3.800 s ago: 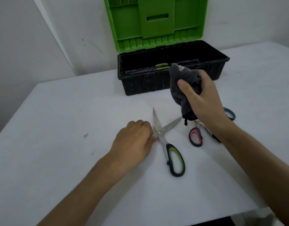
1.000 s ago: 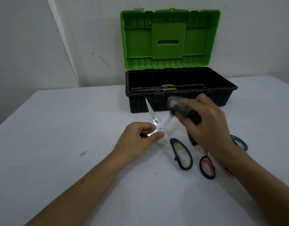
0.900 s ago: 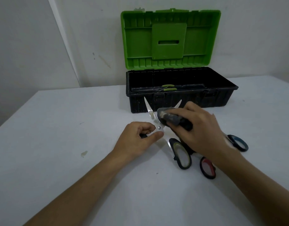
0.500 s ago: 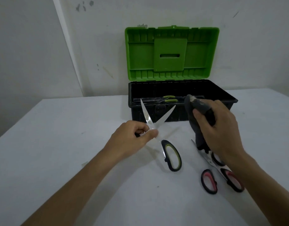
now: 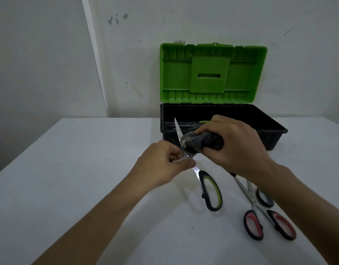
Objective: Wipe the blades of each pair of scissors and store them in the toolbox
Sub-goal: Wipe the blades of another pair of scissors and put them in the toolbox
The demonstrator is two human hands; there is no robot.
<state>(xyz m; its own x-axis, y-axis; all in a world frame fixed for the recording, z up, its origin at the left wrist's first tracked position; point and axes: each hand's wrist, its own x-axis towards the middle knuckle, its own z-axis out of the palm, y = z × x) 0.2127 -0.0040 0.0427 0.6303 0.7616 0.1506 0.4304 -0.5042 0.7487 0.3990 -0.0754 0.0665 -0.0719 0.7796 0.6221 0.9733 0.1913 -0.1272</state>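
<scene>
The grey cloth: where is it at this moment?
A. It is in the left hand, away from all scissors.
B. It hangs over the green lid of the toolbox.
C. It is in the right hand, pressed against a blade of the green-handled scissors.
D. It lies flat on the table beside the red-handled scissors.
C: the right hand grips the bunched grey cloth against a blade of the green-handled scissors, which the left hand pinches near the pivot.

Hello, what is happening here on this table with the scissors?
A person is cleaning scissors. The left hand grips the green-handled scissors near the pivot, blades spread, while the right hand presses a dark cloth on one blade. Red-handled scissors and another pair with a bluish handle lie on the table to the right, not yet stored. The toolbox stands open behind, green lid up, with something green-handled already inside.
</scene>
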